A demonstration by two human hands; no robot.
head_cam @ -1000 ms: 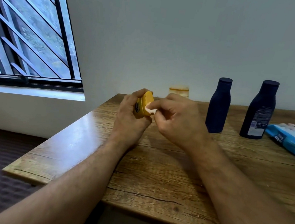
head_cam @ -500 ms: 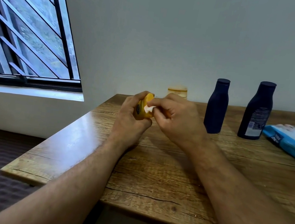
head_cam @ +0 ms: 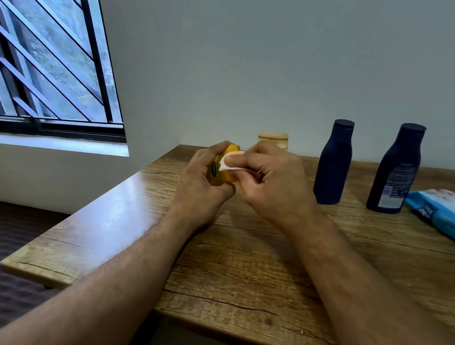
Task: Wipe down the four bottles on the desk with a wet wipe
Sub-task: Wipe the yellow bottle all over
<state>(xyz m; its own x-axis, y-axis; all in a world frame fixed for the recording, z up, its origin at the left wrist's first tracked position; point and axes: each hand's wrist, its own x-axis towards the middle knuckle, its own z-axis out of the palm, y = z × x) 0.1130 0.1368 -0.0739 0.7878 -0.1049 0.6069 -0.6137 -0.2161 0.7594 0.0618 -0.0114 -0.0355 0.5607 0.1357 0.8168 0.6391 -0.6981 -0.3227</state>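
Now my left hand (head_cam: 202, 180) grips the yellow bottle (head_cam: 222, 169), label unreadable; my right hand (head_cam: 273, 183) pinches the wet wipe (head_cam: 231, 163) against it.

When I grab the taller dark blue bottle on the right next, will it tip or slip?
The taller dark blue bottle stands upright, tall over a smallish base, so a high push would probably tip it. Its smooth, glossy-looking plastic may slip under a wet wipe; gripping the waist seems safer.
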